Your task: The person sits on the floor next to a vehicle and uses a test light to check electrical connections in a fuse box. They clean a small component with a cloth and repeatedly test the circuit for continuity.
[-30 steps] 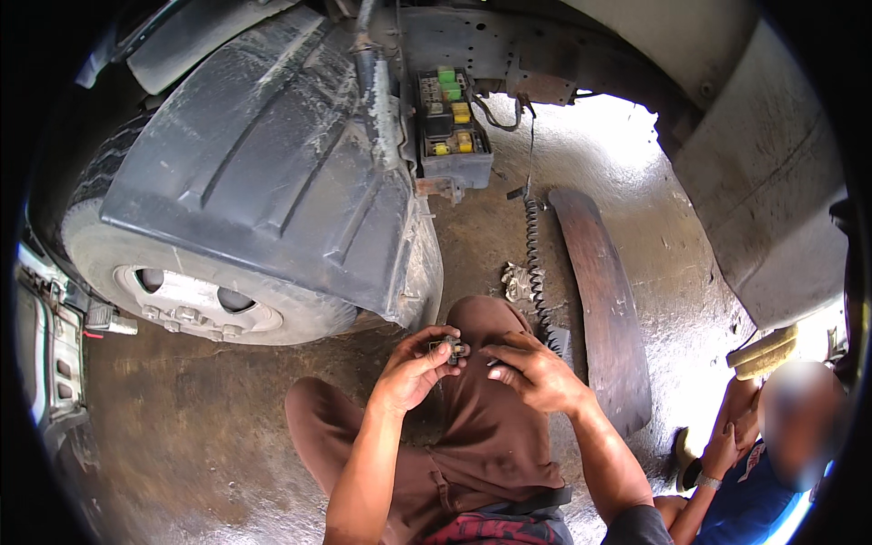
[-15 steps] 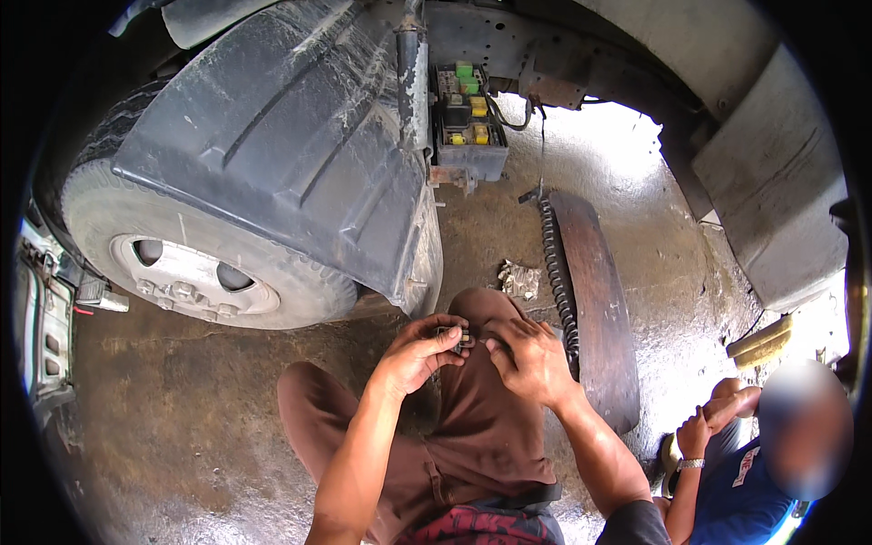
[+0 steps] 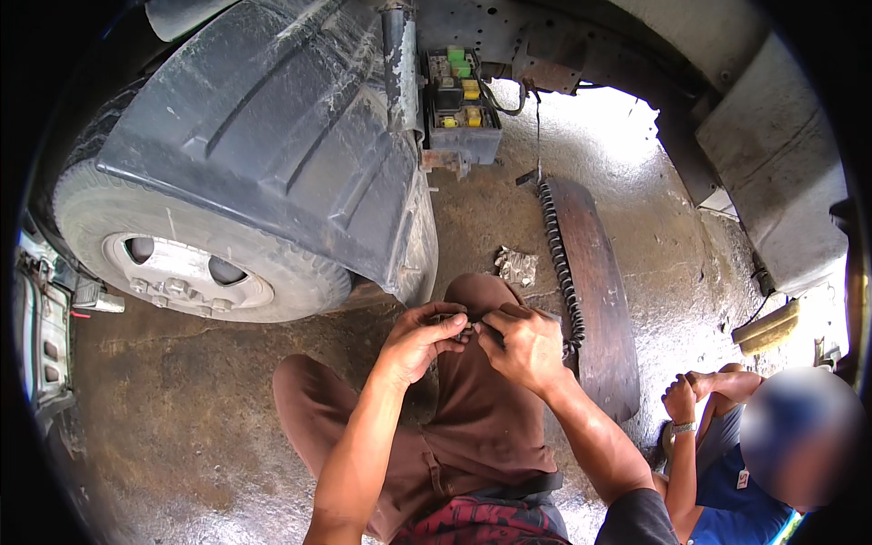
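Observation:
Above my right knee, my left hand (image 3: 420, 341) is closed around a small dark part (image 3: 465, 331) with a lighter, metal-looking bit on its edge. Most of this part is hidden by the fingers, so I cannot tell its kind. My right hand (image 3: 521, 343) is pinched right beside it, thumb and forefinger tips at the part. A thin grey edge shows past the right knuckles, but what that hand grips is too covered to name.
A truck wheel (image 3: 191, 263) under a black mudguard (image 3: 263, 136) stands at left. Ahead hangs an open fuse box (image 3: 463, 136). On the wet floor are a crumpled wrapper (image 3: 516, 265), a coiled cable (image 3: 556, 245) and a brown board (image 3: 595, 300). A person in blue (image 3: 740, 495) sits at right.
My right hand has come in to the left, its fingertips now meeting the small part in my left hand. The seated person has shifted, and my view has moved slightly.

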Demonstrator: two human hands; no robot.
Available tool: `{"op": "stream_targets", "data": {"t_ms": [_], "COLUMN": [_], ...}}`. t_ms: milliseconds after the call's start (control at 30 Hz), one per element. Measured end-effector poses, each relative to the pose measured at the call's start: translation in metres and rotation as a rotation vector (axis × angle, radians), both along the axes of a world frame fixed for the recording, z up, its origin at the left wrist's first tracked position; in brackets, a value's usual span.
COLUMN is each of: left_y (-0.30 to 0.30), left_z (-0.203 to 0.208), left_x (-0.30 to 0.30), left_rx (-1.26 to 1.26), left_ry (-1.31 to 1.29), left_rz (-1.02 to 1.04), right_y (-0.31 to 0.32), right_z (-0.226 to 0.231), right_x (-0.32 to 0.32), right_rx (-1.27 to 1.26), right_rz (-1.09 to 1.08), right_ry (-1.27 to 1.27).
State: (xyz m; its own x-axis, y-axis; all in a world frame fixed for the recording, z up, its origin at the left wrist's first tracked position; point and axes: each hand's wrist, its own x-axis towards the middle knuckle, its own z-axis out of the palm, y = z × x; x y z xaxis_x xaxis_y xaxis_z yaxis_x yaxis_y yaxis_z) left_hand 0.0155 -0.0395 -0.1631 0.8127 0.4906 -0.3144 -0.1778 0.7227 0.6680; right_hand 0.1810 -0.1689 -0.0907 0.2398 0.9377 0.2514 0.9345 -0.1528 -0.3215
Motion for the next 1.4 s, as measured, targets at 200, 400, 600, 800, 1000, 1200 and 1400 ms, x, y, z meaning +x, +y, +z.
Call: {"op": "stream_targets", "data": {"t_ms": [200,400,600,800,1000,1200,1400], "left_y": [-0.002,-0.005,-0.009,-0.013,-0.015,-0.015,-0.018], "left_z": [0.000,0.000,-0.001,-0.003,-0.003,-0.008,-0.010], "left_x": [0.002,0.004,0.007,0.007,0.008,0.008,0.008], "left_rx": [-0.004,0.007,0.003,0.011,-0.017,-0.040,-0.014], "left_ry": [0.025,0.015,0.028,0.026,-0.008,-0.030,-0.027], "left_rz": [0.027,0.039,0.065,0.086,0.119,0.131,0.120], "right_y": [-0.001,-0.002,-0.001,-0.001,-0.002,-0.003,-0.002], "right_z": [-0.003,-0.005,-0.006,-0.006,-0.007,-0.008,-0.010], "right_x": [0.000,-0.003,-0.003,-0.001,-0.004,-0.002,-0.005], "right_rx": [0.005,0.043,0.056,0.031,0.005,0.041,0.053], "right_rz": [-0.006,-0.009,-0.015,-0.021,0.007,-0.081,-0.013], "right_ry": [0.049,0.005,0.036,0.073,0.046,0.202,0.051]}}
